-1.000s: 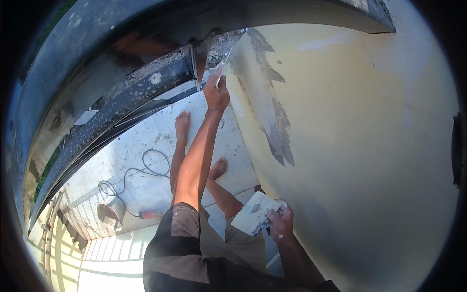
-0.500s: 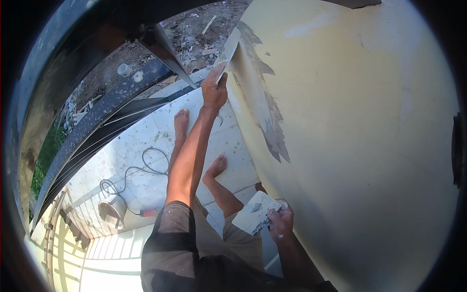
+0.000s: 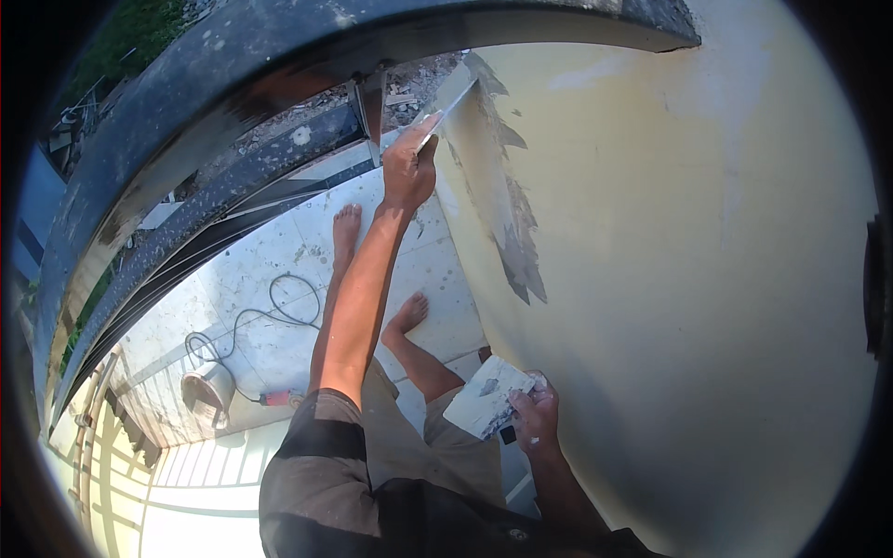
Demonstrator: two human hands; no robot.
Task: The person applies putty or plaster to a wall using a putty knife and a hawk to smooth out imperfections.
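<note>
A blade (image 3: pixel 454 106) is being held at the grey patch (image 3: pixel 523 256) on the wall (image 3: pixel 651 232) by the left hand (image 3: pixel 409 172); a board (image 3: pixel 486 398) is being held lower down by the right hand (image 3: pixel 537 416).

The blade is being gripped in closed left fingers, its handle being hidden by the fist; it is being seen nearly edge-on, so whether its tip is being pressed to the patch cannot be told. The board, smeared with grey, is being clasped at its right edge; the right fingers beneath are being hidden, and their spread cannot be told. A dark object (image 3: pixel 507 434) is being mostly covered by the board. The ground beyond is being partly blocked by the railing (image 3: pixel 391 42), and the wall is being cut off by the dark rim.
</note>
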